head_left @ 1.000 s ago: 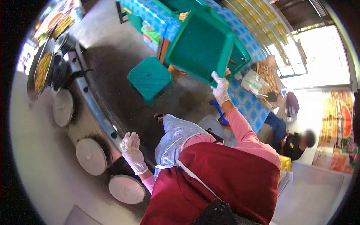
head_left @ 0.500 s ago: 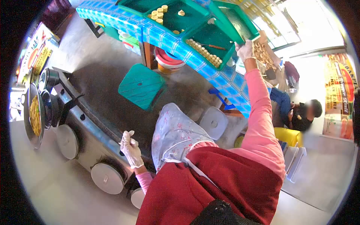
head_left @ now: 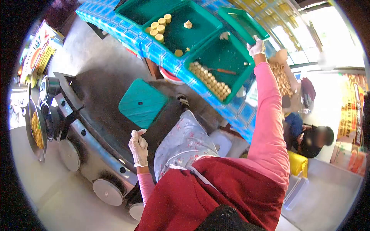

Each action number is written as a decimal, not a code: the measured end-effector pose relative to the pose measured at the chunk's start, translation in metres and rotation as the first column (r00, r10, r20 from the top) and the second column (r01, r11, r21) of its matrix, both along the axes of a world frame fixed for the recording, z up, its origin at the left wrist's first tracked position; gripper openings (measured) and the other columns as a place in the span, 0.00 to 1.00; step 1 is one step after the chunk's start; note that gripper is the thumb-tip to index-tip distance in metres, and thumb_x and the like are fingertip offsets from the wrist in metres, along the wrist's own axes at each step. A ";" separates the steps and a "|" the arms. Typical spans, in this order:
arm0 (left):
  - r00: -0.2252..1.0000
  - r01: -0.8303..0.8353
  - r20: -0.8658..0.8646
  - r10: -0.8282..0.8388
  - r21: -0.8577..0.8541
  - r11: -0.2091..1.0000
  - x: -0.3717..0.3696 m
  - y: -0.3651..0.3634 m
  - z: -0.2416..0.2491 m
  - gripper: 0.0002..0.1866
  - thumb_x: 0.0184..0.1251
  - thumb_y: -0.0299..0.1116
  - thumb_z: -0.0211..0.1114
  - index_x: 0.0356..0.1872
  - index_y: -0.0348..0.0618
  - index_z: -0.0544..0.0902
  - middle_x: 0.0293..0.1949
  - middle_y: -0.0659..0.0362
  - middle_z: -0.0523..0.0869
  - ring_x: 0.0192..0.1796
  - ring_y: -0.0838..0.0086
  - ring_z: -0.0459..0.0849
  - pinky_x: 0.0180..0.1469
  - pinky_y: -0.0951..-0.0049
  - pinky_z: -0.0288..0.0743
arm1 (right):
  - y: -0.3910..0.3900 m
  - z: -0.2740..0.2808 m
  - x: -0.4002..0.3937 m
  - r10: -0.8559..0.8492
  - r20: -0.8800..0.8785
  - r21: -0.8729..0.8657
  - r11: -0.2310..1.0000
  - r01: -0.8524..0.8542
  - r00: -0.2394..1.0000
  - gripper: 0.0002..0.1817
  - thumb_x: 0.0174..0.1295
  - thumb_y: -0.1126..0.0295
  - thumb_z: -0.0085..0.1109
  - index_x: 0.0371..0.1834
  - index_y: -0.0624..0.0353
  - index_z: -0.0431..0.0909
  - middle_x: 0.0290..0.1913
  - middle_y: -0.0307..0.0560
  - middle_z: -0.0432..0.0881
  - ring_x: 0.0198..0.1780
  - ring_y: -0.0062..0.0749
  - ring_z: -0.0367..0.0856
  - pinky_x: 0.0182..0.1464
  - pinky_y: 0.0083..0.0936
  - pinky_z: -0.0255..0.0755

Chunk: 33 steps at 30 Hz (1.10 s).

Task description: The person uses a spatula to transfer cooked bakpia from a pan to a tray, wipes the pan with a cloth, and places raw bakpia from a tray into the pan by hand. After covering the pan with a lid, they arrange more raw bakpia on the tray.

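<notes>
My right hand [head_left: 256, 47], in a clear glove, pinches the near rim of a small green tray [head_left: 236, 16] at the table's far side. Nearby, a larger green tray [head_left: 200, 46] holds rows of small pale balls [head_left: 210, 81] and a brown-handled utensil [head_left: 226, 71]. Another section has yellow round pieces [head_left: 157, 27] and a pale lump [head_left: 188, 24], perhaps dough. Low on my left, my gloved left hand [head_left: 138, 148] hangs in the air beside the stove, fingers curled and thumb out, with nothing visible in it.
Blue checked cloth [head_left: 162, 50] covers the table. A green stool [head_left: 142, 101] stands on the floor between table and stove. At left, a pan [head_left: 37, 131] of yellow food sits beside the metal stove [head_left: 96, 148]. A seated person [head_left: 312, 142] is at right.
My right hand and the small green tray have shifted away from the larger tray, toward the window side. I have moved nearer the table, and a foot now shows beside the stool.
</notes>
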<state>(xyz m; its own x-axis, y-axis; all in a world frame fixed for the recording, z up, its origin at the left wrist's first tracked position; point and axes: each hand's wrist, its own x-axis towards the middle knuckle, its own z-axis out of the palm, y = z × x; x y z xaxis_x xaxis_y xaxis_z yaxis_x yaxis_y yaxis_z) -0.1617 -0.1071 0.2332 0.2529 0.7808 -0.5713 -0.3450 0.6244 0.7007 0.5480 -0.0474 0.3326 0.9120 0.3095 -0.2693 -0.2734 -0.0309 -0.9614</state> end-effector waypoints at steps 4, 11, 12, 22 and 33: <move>0.994 -0.100 -0.059 0.097 -0.045 0.994 0.080 0.027 0.002 0.26 0.77 0.52 0.59 0.49 0.33 0.82 0.20 0.67 0.74 0.19 0.83 0.65 0.23 0.80 0.58 | 0.030 -0.014 0.030 -0.068 0.038 -0.125 0.990 0.073 0.997 0.18 0.62 0.57 0.69 0.37 0.62 0.79 0.28 0.53 0.82 0.21 0.40 0.79 0.16 0.30 0.68; 0.999 -0.011 0.031 0.017 -0.179 0.984 0.154 0.084 0.014 0.25 0.72 0.52 0.64 0.49 0.36 0.81 0.29 0.57 0.85 0.28 0.76 0.80 0.34 0.78 0.73 | 0.019 -0.017 0.043 0.200 0.049 -0.364 0.916 -0.169 0.979 0.22 0.63 0.48 0.68 0.30 0.59 0.81 0.16 0.45 0.75 0.16 0.30 0.74 0.18 0.27 0.62; 1.000 -0.008 0.024 0.012 -0.170 0.985 0.156 0.087 0.015 0.25 0.72 0.52 0.64 0.49 0.36 0.81 0.29 0.56 0.85 0.28 0.76 0.80 0.35 0.77 0.74 | 0.006 -0.022 0.054 0.352 0.279 -0.541 0.826 -0.157 0.894 0.22 0.65 0.50 0.65 0.30 0.61 0.82 0.19 0.43 0.78 0.21 0.28 0.76 0.26 0.23 0.66; 0.983 0.153 -0.066 -0.169 -0.200 0.968 0.065 0.126 -0.048 0.20 0.74 0.48 0.62 0.51 0.39 0.77 0.38 0.57 0.82 0.35 0.74 0.78 0.42 0.75 0.70 | -0.205 -0.026 -0.310 0.955 -0.210 -0.306 0.137 -0.942 0.207 0.10 0.62 0.63 0.60 0.31 0.58 0.80 0.35 0.44 0.84 0.35 0.36 0.82 0.39 0.35 0.76; 0.964 0.131 -0.205 -0.169 -0.185 0.974 0.042 0.130 -0.127 0.18 0.78 0.48 0.56 0.51 0.43 0.79 0.40 0.58 0.81 0.38 0.74 0.76 0.44 0.73 0.71 | -0.407 -0.370 -0.279 0.602 -0.275 -0.960 -0.131 -0.247 0.750 0.24 0.68 0.43 0.50 0.63 0.33 0.79 0.62 0.50 0.81 0.61 0.47 0.80 0.61 0.45 0.73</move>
<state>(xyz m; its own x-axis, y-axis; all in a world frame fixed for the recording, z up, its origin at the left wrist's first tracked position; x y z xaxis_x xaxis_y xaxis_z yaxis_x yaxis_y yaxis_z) -0.1192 0.0225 0.1064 0.2145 0.6314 -0.7452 -0.0891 0.7725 0.6288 0.2685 -0.4539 -0.0373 0.7724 0.2962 -0.5618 0.3929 -0.9179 0.0562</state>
